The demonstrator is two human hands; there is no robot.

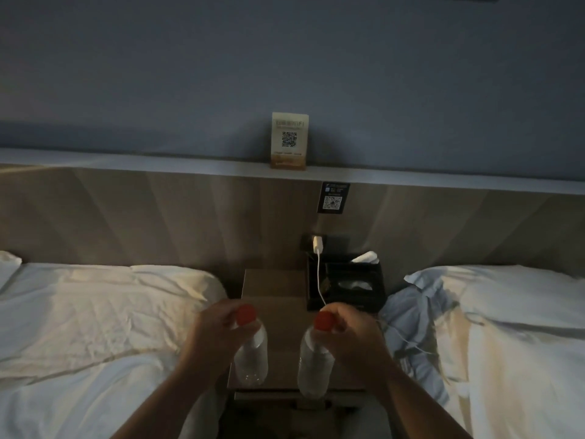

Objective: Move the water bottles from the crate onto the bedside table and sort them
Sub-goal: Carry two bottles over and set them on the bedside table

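From the head camera, in dim light: the left hand [218, 337] pinches the left bottle [251, 356] round its red cap and neck. The right hand [351, 334] does the same with the right bottle [316, 362]. Both bottles stand upright, side by side and apart, over the front of the bedside table [278, 286]. It is too dark to tell whether their bases touch the wood or hang just above it. The crate is out of shot.

Now the risks. The right bottle sits right at the table's front edge, so letting go there could tip it onto the floor. A grip only at the cap lets the body swing, and that could knock the neighbouring bottle. The charger cable [319, 280] trails down just behind the right hand, and a finger could snag it.

As for room, a black tray [348, 286] fills the back right corner. The back left and middle look bare, the likeliest space for a tidy row. The left bed [95, 312] and the right bed [506, 327] hem the table in closely, so the arms can only come in from the front.
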